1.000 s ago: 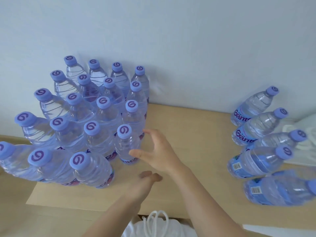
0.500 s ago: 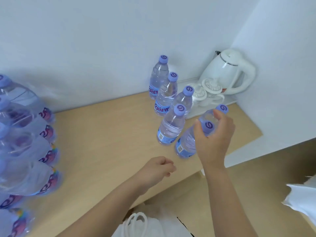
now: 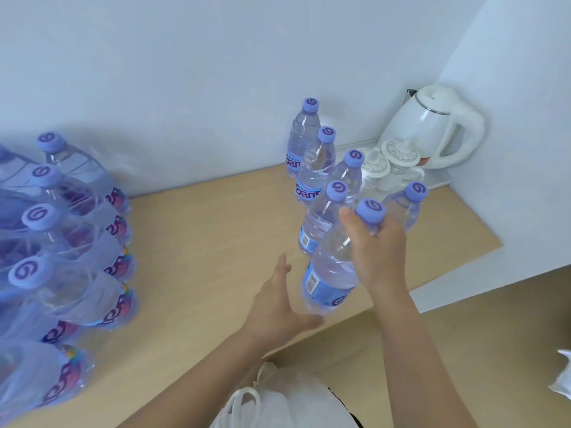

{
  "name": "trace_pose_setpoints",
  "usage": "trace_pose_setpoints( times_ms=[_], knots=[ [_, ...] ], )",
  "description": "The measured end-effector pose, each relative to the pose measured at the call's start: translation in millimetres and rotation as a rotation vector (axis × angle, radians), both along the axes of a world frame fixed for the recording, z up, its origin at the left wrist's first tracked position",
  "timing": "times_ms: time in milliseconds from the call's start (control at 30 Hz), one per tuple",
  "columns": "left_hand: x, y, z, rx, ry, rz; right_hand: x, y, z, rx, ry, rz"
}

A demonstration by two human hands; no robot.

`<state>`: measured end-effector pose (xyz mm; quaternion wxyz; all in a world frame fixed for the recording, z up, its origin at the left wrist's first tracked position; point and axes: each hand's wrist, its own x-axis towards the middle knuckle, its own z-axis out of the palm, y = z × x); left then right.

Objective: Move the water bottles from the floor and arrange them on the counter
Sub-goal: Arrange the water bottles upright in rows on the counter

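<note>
1. The right hand [image 3: 375, 251] grips the held bottle [image 3: 335, 267] by its neck and shoulder, fingers curled round it just under the purple cap [image 3: 370, 211], which bears a darker swirl mark.
2. The held bottle is tilted, its base over the counter [image 3: 200, 242] near the front edge; whether the base touches the wood cannot be told. Its blue label carries a barcode panel and a small swirl logo.
3. The left hand [image 3: 279, 307] is spread open, fingers straight, beside and below the bottle's base; the thumb lies just under it (contact unclear).
4. Behind the grip, a row of bottles [image 3: 315, 174] stands upright on the counter, running back to the wall; two labels read in part "Gan…". One further bottle [image 3: 404, 208] stands at the right hand's far side.
5. A white kettle [image 3: 432, 128] and white lidded cups [image 3: 389, 162] stand in the corner.
6. At left stands a bottle cluster [image 3: 71, 242], blurred, with purple-and-pink swirl labels.
</note>
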<state>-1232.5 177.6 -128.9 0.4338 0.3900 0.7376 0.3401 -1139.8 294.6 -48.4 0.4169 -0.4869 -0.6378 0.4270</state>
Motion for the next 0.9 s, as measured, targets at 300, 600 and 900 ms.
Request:
trace_pose_setpoints(
  times_ms=[300, 600, 900],
  knots=[
    [-47, -113, 42, 0.249, -0.8, -0.307, -52, -61, 37, -0.436, 0.175, 0.699],
    [-48, -194, 33, 0.336, -0.632, 0.113, -106, -159, 22, -0.445, 0.274, 0.74],
    [-57, -244, 24, 0.452, -0.687, 0.154, -109, -199, 22, -0.298, -0.051, 0.956]
  ],
)
